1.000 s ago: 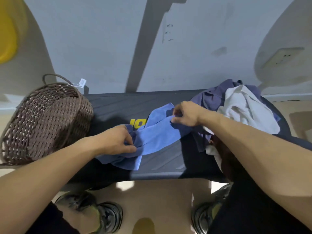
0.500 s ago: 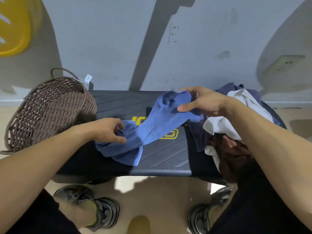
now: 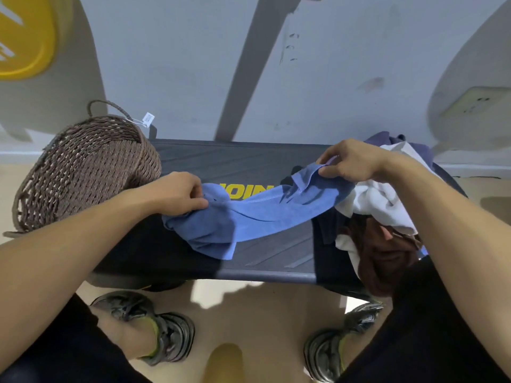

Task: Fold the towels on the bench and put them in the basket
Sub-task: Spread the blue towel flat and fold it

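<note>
A blue towel stretches across the middle of the dark bench. My left hand pinches its left end, where the cloth bunches and spills toward the front edge. My right hand pinches the far right corner, lifted a little above the bench. A brown woven basket with a handle and a paper tag stands on the bench's left end, tilted toward me. At the right end lies a heap of towels: white, dark brown and purple-blue ones.
The bench stands against a pale wall. My two shoes rest on the tan floor below the front edge. A yellow object shows at the upper left. A wall socket sits at the right.
My hands have drawn apart: the right one carried its corner rightward toward the heap, the left one shifted left, and the blue towel now hangs stretched between them.
</note>
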`<state>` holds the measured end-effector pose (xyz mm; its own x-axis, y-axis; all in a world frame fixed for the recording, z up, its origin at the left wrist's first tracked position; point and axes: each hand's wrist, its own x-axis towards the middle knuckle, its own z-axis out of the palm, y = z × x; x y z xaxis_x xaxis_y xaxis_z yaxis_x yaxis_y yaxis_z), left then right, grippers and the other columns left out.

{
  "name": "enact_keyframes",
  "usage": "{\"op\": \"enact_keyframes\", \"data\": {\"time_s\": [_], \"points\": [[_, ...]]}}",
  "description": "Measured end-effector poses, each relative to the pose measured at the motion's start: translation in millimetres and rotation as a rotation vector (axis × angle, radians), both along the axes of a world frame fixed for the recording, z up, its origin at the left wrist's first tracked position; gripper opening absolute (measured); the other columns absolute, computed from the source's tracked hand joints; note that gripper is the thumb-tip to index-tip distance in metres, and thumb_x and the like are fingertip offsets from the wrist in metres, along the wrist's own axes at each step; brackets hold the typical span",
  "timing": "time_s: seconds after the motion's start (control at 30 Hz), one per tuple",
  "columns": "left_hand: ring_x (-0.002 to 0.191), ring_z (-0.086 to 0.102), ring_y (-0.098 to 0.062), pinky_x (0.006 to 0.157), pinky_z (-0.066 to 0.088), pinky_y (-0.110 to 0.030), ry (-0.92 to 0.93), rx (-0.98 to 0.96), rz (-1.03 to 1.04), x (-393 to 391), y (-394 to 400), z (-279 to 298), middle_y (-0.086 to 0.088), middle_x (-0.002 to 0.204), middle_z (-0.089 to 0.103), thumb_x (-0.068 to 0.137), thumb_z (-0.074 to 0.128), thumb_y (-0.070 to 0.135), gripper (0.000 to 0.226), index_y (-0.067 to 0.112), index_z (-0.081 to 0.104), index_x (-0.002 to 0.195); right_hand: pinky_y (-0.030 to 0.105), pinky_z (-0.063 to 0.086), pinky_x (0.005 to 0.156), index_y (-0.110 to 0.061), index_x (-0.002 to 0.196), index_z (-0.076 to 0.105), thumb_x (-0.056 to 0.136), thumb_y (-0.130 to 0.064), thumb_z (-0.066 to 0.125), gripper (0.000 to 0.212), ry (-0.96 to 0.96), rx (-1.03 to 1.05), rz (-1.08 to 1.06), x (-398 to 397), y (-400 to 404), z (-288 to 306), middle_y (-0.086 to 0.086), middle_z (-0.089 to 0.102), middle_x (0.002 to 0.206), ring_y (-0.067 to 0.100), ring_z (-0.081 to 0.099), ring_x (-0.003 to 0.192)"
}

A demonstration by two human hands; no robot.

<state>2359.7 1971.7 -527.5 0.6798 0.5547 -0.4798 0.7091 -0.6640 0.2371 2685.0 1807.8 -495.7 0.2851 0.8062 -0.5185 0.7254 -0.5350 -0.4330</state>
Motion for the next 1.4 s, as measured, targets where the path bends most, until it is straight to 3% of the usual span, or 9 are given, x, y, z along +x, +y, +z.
{"op": "enact_keyframes", "data": {"time_s": [0.17,0.33,0.53,0.7,0.8,0.9,1.03,1.23,1.4], "points": [[0.073,0.062,-0.005,0.071,0.047,-0.020,-0.297,-0.136,0.146,18,-10,23,0.012,0.075,0.069,0.092,0.064,0.037,0.023,0.017,0.064,0.080,0.027,0.051,0.079,-0.021,0.116,0.065,0.081,-0.042,0.075,0.043,-0.115,0.069,0.069,-15,4,-1,-0.006,0.069,0.107,0.015,0.068,0.086],[0.069,0.054,-0.005,0.071,0.045,-0.026,-0.492,-0.343,0.260,36,-27,36,0.000,0.077,0.066,0.093,0.063,0.035,0.026,0.010,0.066,0.090,0.020,0.053,0.082,-0.033,0.114,0.061,0.074,-0.036,0.085,0.047,0.358,0.342,0.157,-86,9,-3,-0.013,0.067,0.108,0.004,0.065,0.101],[0.088,0.071,-0.016,0.073,0.058,-0.028,-0.604,-0.775,0.347,36,-32,51,-0.007,0.096,0.075,0.074,0.084,0.036,0.049,0.018,0.062,0.114,0.040,0.054,0.076,-0.015,0.097,0.063,0.080,-0.035,0.081,0.031,0.346,0.453,0.131,-96,11,-9,-0.001,0.067,0.088,0.015,0.061,0.074],[0.072,0.073,-0.028,0.065,0.062,-0.035,-0.709,-0.671,0.510,35,-24,49,-0.016,0.082,0.075,0.071,0.079,0.023,0.038,0.006,0.063,0.100,0.027,0.049,0.066,-0.019,0.077,0.057,0.080,-0.042,0.078,0.032,0.243,0.475,0.006,-84,16,-3,-0.002,0.069,0.077,0.012,0.061,0.067],[0.055,0.065,-0.007,0.053,0.053,-0.020,-0.650,-0.518,0.514,32,-14,45,0.001,0.062,0.071,0.082,0.076,0.025,0.022,0.006,0.069,0.091,0.028,0.049,0.060,-0.016,0.071,0.059,0.074,-0.034,0.081,0.029,0.265,0.389,-0.019,-75,17,3,0.002,0.070,0.071,0.011,0.060,0.059],[0.061,0.057,-0.002,0.061,0.046,-0.016,-0.610,-0.340,0.412,30,-6,46,0.006,0.069,0.069,0.084,0.075,0.032,0.017,0.015,0.074,0.084,0.029,0.048,0.059,-0.011,0.070,0.060,0.071,-0.023,0.080,0.023,0.288,0.313,0.018,-63,16,10,0.006,0.069,0.068,0.013,0.060,0.059],[0.069,0.049,-0.008,0.068,0.041,-0.024,-0.545,-0.410,0.317,29,-4,48,0.004,0.071,0.059,0.094,0.063,0.029,0.022,0.014,0.067,0.078,0.020,0.044,0.051,-0.013,0.071,0.058,0.073,-0.010,0.075,0.018,0.281,0.196,0.106,-51,12,13,-0.009,0.062,0.056,0.006,0.054,0.050],[0.061,0.038,-0.002,0.059,0.034,-0.018,-0.633,-0.482,0.243,39,-22,49,0.013,0.063,0.043,0.102,0.049,0.023,0.038,0.020,0.046,0.064,0.028,0.050,0.066,-0.021,0.090,0.061,0.068,-0.037,0.089,0.039,0.301,0.187,0.183,-59,7,14,-0.010,0.066,0.078,0.008,0.060,0.069],[0.070,0.047,-0.005,0.068,0.040,-0.025,-0.670,-0.575,0.236,46,-33,52,0.011,0.068,0.054,0.103,0.048,0.023,0.040,0.025,0.061,0.065,0.038,0.050,0.070,-0.011,0.086,0.066,0.080,-0.041,0.080,0.033,0.547,0.369,0.061,-94,12,11,0.004,0.066,0.080,0.011,0.058,0.074]]}}
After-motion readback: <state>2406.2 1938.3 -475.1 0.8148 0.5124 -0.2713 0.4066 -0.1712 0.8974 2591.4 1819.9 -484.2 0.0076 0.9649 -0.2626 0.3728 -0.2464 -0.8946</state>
